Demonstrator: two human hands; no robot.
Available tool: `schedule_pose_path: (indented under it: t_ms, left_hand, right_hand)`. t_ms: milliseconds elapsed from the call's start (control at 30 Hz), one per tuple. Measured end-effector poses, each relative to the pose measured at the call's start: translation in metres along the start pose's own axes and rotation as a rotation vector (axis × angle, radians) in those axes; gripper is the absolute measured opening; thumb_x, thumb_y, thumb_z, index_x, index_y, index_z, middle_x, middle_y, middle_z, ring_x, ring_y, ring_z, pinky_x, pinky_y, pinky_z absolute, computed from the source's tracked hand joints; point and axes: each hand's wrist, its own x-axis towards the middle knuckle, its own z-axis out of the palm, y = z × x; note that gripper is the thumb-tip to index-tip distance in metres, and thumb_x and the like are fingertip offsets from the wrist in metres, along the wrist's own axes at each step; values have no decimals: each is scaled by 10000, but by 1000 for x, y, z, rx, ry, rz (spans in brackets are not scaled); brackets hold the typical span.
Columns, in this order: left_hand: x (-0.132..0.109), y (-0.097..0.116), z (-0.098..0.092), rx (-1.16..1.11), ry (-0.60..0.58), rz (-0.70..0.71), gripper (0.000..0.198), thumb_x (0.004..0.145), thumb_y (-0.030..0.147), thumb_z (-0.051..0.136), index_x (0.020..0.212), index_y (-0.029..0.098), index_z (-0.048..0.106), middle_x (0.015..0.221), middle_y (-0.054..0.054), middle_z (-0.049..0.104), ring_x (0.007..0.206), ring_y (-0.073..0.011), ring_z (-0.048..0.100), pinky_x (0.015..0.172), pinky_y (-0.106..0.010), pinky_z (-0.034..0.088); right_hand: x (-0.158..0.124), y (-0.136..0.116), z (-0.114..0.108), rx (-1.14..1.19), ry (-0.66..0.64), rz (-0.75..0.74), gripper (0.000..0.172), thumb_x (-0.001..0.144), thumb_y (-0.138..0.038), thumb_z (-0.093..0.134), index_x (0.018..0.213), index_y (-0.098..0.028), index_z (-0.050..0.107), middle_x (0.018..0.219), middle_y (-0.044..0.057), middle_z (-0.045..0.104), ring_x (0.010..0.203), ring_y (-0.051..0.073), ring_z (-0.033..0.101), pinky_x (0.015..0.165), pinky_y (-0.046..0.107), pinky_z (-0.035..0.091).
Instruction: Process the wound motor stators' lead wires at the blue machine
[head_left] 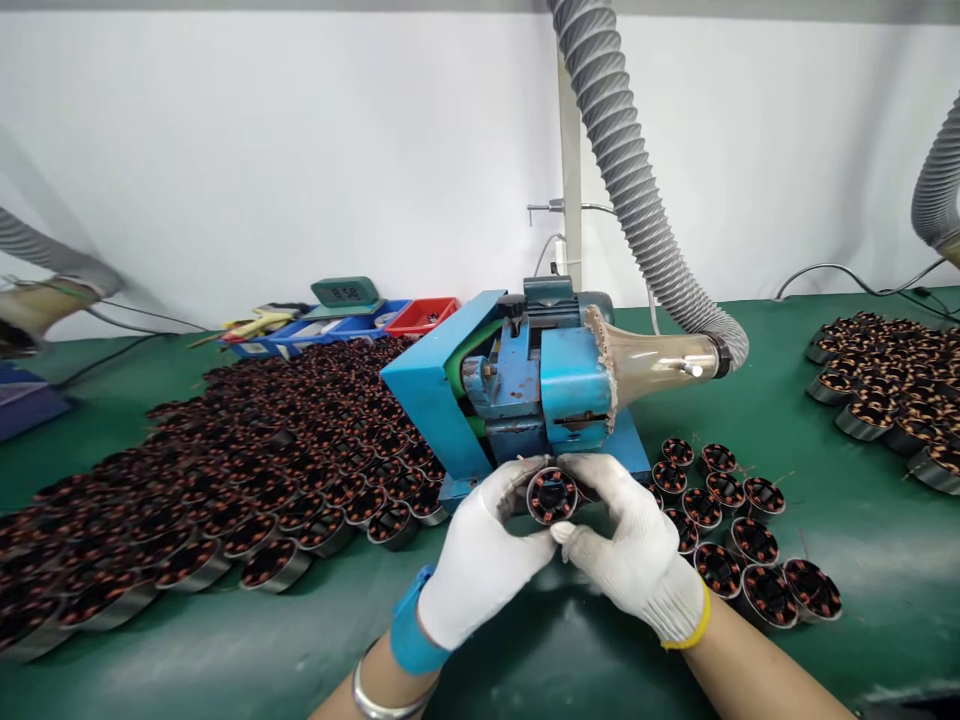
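Note:
Between my two white-gloved hands is a motor stator (pixel 553 496), a round metal ring with black insulation and copper windings, its open face turned toward me. My left hand (pixel 491 550) grips its left side, thumb below and fingers near the top. On the other side my right hand (pixel 626 535) closes round it too, with the thumb under the rim. Both hands are just in front of a blue belt-driven machine (pixel 574 375). Fingertips behind the stator are hidden.
Many stators (pixel 277 480) crowd the left of the green table (pixel 337 640). A smaller group (pixel 754 540) stands at right, and more (pixel 892 380) farther off. A grey hose (pixel 622 150) joins the machine's clear funnel (pixel 660 365). Blue bins (pixel 337 325), a red bin (pixel 424 315) and a clock (pixel 345 292) stand behind.

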Motion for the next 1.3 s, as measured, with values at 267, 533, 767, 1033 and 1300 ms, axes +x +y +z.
schedule_pose_path:
  t_ms: [267, 533, 767, 1033, 1300]
  left_hand:
    - [2, -8, -3, 269, 136, -6, 421, 616, 254, 746, 1003, 179, 601, 932, -47, 723, 828, -222, 713, 786, -336, 597]
    - [-2, -10, -1, 453, 163, 150, 355, 651, 278, 733, 964, 180, 598, 931, -57, 686, 825, -218, 690, 773, -338, 574]
    - [-3, -15, 1, 460, 255, 199, 388, 655, 264, 731, 993, 181, 562, 925, -51, 643, 839, -206, 671, 744, -309, 562]
    - [-5, -9, 6, 607, 207, 338, 336, 651, 266, 738, 946, 176, 605, 906, -43, 604, 796, -188, 649, 723, -291, 548]
    - [-10, -8, 12, 567, 195, 144, 369, 623, 317, 769, 922, 204, 584, 858, -33, 685, 765, -214, 678, 713, -320, 557]
  right_hand:
    - [13, 5, -5, 657, 277, 437, 293, 701, -370, 744, 889, -181, 622, 771, 14, 624, 614, 132, 596, 610, 285, 531]
    - [12, 2, -4, 409, 45, 455, 182, 821, -327, 627, 736, -178, 566, 631, -20, 585, 584, 109, 539, 570, 231, 443]
    - [14, 3, -1, 415, 151, 477, 240, 770, -396, 681, 828, -183, 588, 670, -17, 587, 589, 127, 560, 569, 250, 454]
    - [17, 3, -8, 467, 304, 457, 299, 771, -465, 675, 758, -185, 570, 633, -18, 569, 560, 119, 542, 565, 255, 475]
    - [20, 7, -10, 500, 401, 469, 284, 785, -457, 646, 803, -175, 615, 628, -14, 584, 596, 138, 588, 572, 261, 489]
